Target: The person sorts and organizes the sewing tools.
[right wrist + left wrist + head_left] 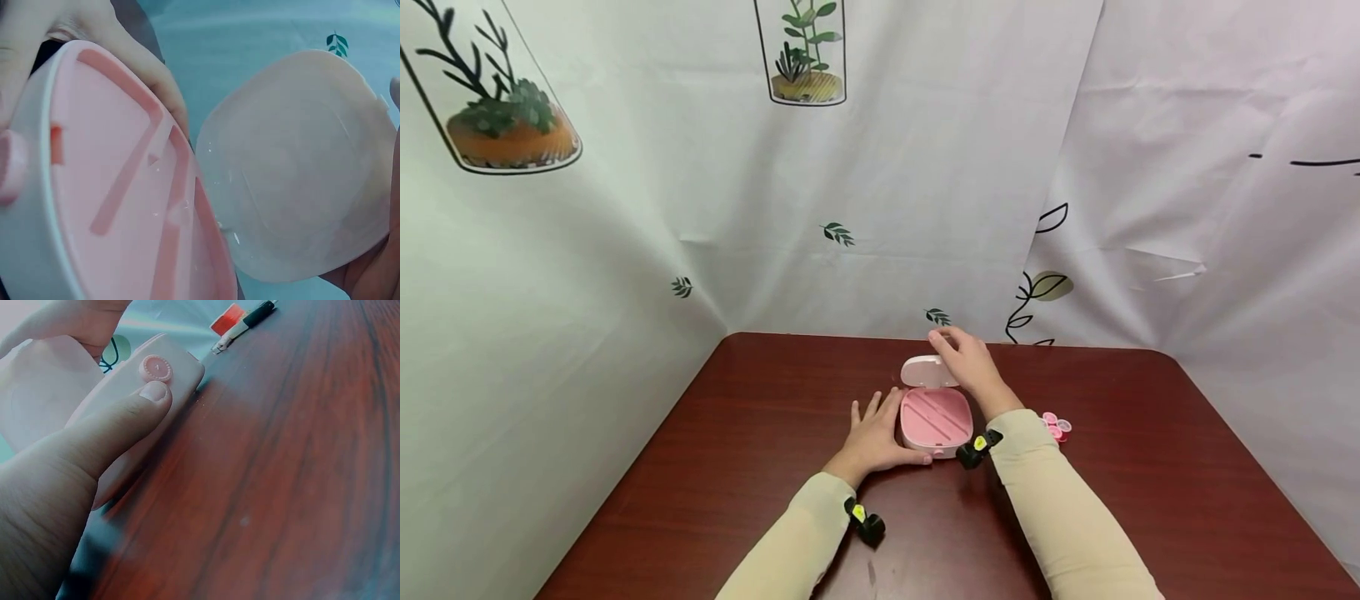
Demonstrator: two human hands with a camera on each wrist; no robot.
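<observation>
A pink-and-white hinged case stands on the table with its pale lid raised at the back. Slanted grooves mark its pink inside. My left hand holds the case at its left front corner, the thumb along the front wall and the other fingers spread by the left side. In the left wrist view, that thumb lies just below a round pink button. My right hand grips the lid at its right edge, with a thumb on the edge and fingers behind in the right wrist view.
Small round pink and white pieces lie on the dark red-brown table, right of the case and partly behind the right sleeve. A printed white cloth hangs behind the table. Both wrists carry black cameras.
</observation>
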